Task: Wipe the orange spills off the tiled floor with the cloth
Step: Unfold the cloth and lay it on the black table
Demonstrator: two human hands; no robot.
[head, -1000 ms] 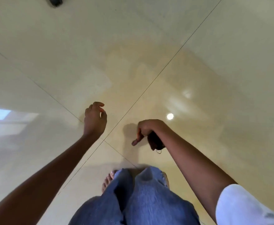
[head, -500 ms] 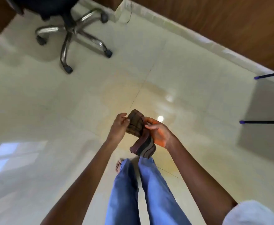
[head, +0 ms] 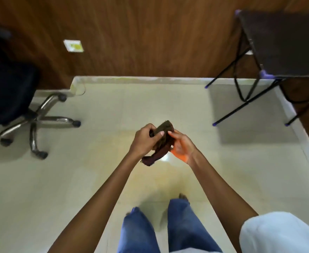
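Head view. Holds a dark brown cloth (head: pixel 163 144) at the centre of the frame, clear of the floor, between both hands. Grips its left side with the left hand (head: pixel 144 142), fingers curled round the fabric, thumb laid across the front. Pinches its right edge with the right hand (head: pixel 182 146), fingertips drawn together on the cloth, palm turned up and tinted orange. Lets one end hang below the left hand. Looks down on a pale tiled floor (head: pixel 58 189) with a faint orange spill (head: pixel 168 177) just below the hands. Takes in blue jeans (head: pixel 186 227) at the bottom, a white sleeve (head: pixel 281 234) at lower right, an office chair (head: pixel 35 121) at left, a dark folding table (head: pixel 285 42) at upper right, and a wood-panelled wall (head: pixel 150 42) across the top.
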